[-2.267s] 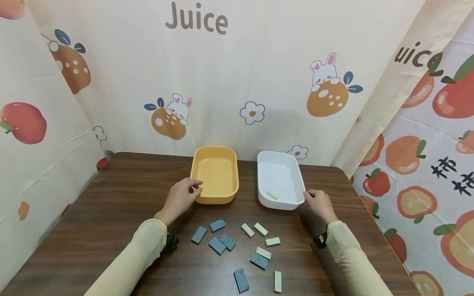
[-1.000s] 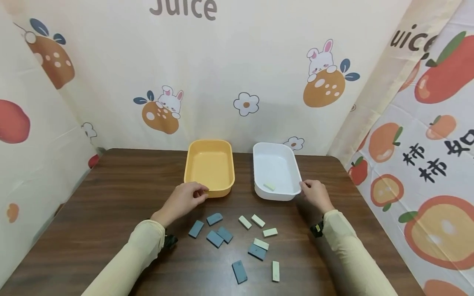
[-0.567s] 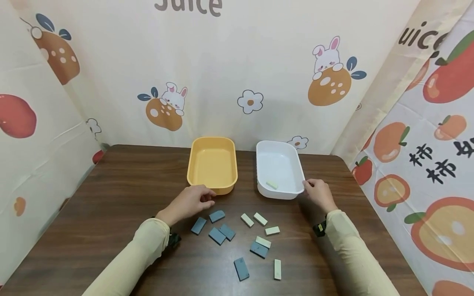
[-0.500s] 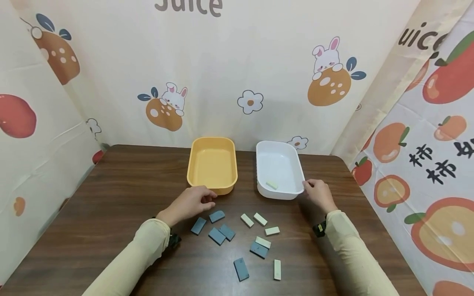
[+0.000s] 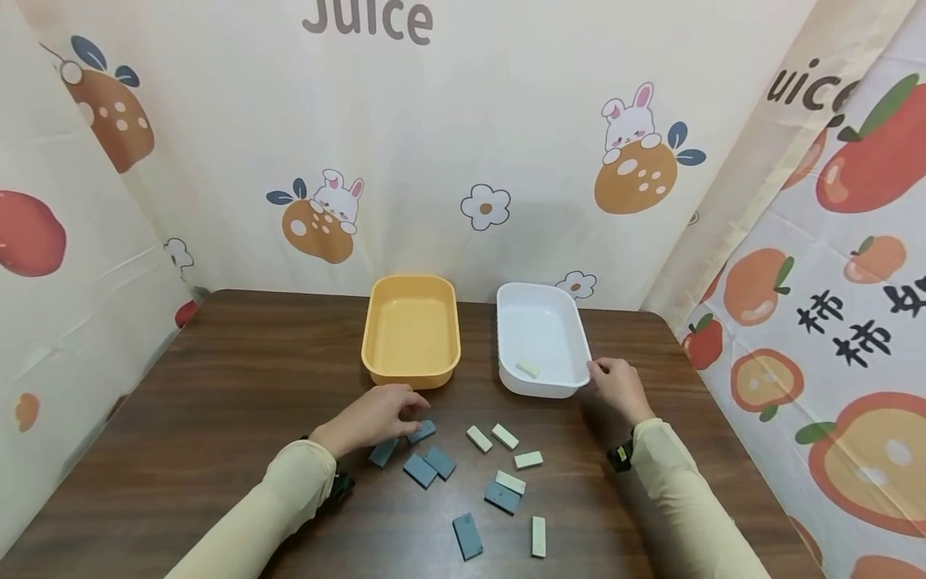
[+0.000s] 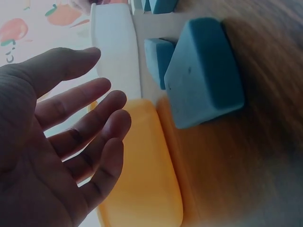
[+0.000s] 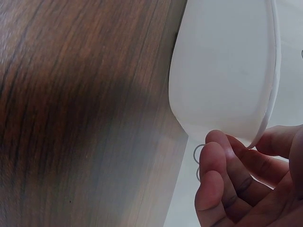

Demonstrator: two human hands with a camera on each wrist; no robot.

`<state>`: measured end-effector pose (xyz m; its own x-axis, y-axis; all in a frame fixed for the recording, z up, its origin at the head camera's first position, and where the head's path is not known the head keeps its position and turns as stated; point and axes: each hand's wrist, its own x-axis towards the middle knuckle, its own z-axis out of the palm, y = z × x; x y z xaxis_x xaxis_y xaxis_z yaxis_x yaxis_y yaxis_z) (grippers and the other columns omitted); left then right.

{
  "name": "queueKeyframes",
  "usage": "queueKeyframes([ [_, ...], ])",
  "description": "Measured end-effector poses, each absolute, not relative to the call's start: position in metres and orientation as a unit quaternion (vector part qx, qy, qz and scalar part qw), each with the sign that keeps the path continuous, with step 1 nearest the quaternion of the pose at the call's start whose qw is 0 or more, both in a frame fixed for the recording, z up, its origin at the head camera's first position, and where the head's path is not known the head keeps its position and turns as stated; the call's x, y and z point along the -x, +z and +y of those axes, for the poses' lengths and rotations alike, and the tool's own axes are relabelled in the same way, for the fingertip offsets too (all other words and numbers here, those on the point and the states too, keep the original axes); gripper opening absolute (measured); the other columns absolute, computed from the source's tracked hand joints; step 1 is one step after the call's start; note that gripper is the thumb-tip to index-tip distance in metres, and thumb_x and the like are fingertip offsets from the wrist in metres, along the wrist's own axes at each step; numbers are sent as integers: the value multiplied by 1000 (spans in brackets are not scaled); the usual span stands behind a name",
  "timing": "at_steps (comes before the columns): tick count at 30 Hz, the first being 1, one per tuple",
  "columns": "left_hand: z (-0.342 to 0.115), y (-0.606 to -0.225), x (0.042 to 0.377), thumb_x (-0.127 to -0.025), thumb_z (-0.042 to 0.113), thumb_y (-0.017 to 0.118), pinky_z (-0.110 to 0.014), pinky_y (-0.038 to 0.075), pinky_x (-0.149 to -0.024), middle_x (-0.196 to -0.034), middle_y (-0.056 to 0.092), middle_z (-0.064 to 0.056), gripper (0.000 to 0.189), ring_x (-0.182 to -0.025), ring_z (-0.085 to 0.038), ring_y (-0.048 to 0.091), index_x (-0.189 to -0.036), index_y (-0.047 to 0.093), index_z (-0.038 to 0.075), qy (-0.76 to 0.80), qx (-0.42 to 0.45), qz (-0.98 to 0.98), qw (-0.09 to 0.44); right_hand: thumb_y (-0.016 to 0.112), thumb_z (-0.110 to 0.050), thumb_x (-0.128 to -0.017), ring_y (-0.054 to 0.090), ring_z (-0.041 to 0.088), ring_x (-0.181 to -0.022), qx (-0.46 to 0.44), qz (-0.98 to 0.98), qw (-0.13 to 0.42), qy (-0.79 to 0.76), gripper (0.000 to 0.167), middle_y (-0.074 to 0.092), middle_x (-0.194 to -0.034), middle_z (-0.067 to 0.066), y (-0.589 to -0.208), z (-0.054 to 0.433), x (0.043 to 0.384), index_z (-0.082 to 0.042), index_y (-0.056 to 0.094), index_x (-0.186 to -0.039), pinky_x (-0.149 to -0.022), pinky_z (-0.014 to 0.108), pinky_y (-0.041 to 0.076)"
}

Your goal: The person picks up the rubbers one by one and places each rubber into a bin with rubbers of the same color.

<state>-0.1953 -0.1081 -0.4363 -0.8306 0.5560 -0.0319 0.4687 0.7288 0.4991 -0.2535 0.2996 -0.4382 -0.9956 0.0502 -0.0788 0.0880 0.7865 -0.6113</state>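
My left hand [image 5: 378, 416] hovers just in front of the yellow tray [image 5: 411, 379], above two blue-grey blocks. In the left wrist view its fingers are loosely bent with nothing between them, and a blue block [image 6: 203, 71] lies apart from them on the table. One blue-grey block [image 5: 423, 432] sits by the fingertips in the head view. My right hand [image 5: 620, 389] pinches the near right rim of the white tray [image 5: 544, 388], thumb inside or over the edge and fingers beneath it, as the right wrist view shows. Inside that tray lies one pale green block [image 5: 527, 369].
Several blue-grey blocks [image 5: 467, 536] and pale green blocks [image 5: 538, 536] are scattered over the dark wooden table [image 5: 289, 338]. One pale block [image 5: 510, 482] overlaps a blue one [image 5: 502, 498]. A printed curtain [image 5: 434, 145] closes off the back.
My left hand has left the yellow tray's near rim and come back toward me, over the nearest blue-grey blocks. The right hand stays on the white tray's rim. The camera has shifted slightly.
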Motion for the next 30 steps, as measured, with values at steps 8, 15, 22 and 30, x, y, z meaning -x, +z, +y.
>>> queueKeyframes([
  [8,-103,-441,193,-87,22,72,-27,48,-74,-96,63,4,30,-82,-10,56,-116,71,14,236,-297,919,106,44,-24,-103,63,17,-67,-45,945,33,-323,39,69,-83,16,-440,301,253,6,66,-112,-64,32,52],
  [15,-101,-443,194,-87,22,72,-30,51,-80,-99,64,4,30,-86,-9,58,-116,71,16,222,-301,920,118,44,-24,-103,63,18,-69,-40,944,31,-325,39,69,-85,17,-436,299,254,6,66,-113,-65,32,51],
  [22,-99,-446,192,-85,27,74,-33,51,-79,-97,62,4,33,-88,-13,58,-117,71,15,212,-299,921,132,44,-24,-103,63,17,-68,-40,944,35,-326,39,68,-83,16,-437,299,253,6,66,-112,-64,32,51],
  [30,-96,-447,191,-83,26,76,-32,51,-80,-95,61,4,34,-88,-12,59,-116,71,15,204,-296,925,125,44,-24,-103,62,16,-67,-39,943,29,-330,38,68,-82,15,-439,299,252,6,66,-112,-64,32,51],
])
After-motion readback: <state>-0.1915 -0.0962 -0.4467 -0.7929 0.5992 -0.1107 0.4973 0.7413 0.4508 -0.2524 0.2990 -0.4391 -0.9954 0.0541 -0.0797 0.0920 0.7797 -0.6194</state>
